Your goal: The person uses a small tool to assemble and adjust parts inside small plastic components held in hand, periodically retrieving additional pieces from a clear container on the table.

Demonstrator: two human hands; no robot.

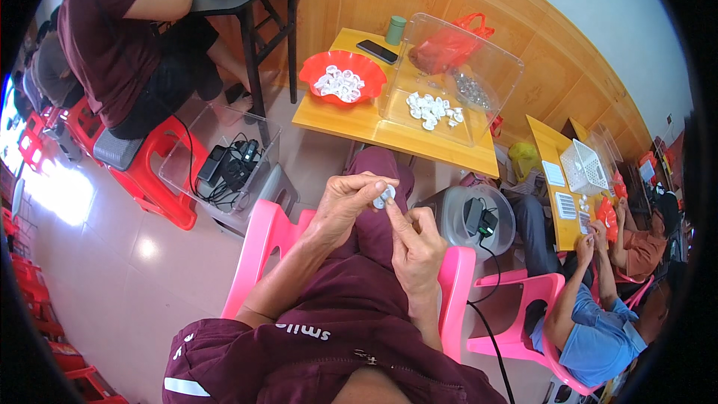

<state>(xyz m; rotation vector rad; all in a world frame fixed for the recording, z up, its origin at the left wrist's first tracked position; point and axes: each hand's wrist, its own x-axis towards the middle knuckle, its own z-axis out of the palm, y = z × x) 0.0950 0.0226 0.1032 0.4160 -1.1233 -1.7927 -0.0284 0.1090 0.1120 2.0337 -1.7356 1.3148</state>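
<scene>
Left hand [345, 202] pinches a small white plastic cap [384, 196] at its fingertips, held over the lap, well short of the yellow table [351, 121]. Right hand [416, 248] has its forefinger pressed to the cap, other fingers curled. Thin grip: a hard poke could pop the cap to the floor.

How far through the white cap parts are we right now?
Looks done: a heap of small white caps fills the red bowl. In hand: the left hand pinches one white cap while the right hand works a finger against it. Left, it seems: loose white pieces and shiny small parts lie in the clear bin. Which pile is finished is a guess.
</scene>
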